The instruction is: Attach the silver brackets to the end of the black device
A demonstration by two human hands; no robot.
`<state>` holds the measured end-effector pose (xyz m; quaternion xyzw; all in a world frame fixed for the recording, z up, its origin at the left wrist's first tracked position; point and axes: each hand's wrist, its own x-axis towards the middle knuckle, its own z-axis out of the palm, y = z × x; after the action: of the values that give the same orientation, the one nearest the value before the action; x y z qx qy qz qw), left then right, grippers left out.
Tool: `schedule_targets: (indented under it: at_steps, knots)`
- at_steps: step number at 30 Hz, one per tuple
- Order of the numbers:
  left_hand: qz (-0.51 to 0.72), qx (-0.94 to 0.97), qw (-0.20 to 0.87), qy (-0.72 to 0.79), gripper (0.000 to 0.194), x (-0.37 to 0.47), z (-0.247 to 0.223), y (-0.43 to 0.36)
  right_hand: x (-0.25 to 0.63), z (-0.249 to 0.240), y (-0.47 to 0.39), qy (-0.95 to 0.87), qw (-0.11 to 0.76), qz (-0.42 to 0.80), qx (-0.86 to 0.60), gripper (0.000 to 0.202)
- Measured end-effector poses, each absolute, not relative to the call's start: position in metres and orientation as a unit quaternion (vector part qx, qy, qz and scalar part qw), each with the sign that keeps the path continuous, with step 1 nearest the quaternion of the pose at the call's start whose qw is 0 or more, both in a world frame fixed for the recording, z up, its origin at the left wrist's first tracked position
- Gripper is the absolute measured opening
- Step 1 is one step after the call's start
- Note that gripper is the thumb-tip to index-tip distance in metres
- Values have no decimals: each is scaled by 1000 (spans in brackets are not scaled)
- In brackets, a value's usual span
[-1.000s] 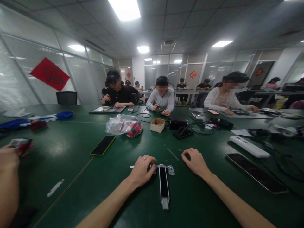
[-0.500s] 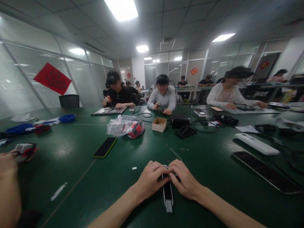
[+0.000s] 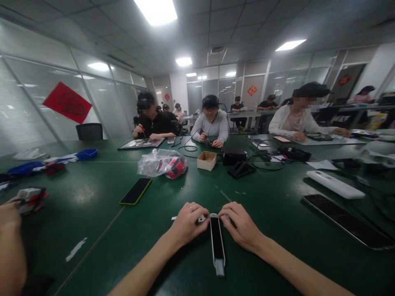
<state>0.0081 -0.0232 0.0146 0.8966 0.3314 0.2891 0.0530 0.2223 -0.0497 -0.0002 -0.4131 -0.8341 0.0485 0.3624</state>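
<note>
A long narrow device [image 3: 217, 240] with a black face, a white rim and a grey end piece lies on the green table [image 3: 132, 255], between my hands. My left hand [image 3: 189, 224], with a ring on one finger, pinches a small white piece [image 3: 202, 218] just left of the device's far end. On the other side my right hand [image 3: 239, 224] has its fingers closed beside the device's top; a small greyish bit shows at the fingertips, too hidden to name.
A phone with a green edge [image 3: 136, 191] lies ahead left, a plastic bag [image 3: 151, 163] and an open box [image 3: 206, 160] beyond. To the right are a black phone [image 3: 345, 220] and a white case [image 3: 335, 185]. Another person's hand [image 3: 9, 216] holds a red-and-grey object at left.
My hands have moved apart from over the device's far end, uncovering its black face. The white piece in my left hand now shows.
</note>
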Motion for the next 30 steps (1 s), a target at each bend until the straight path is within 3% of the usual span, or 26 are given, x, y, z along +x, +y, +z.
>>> schedule_targets:
  at_steps: [14,30]
  knots:
    - [186,904,70,378,13,-2,5,-10,241,0,-39,-839,249,73,-478,30]
    - [184,895,103,393,12,0,12,-14,240,4,-41,-833,238,104,-490,26]
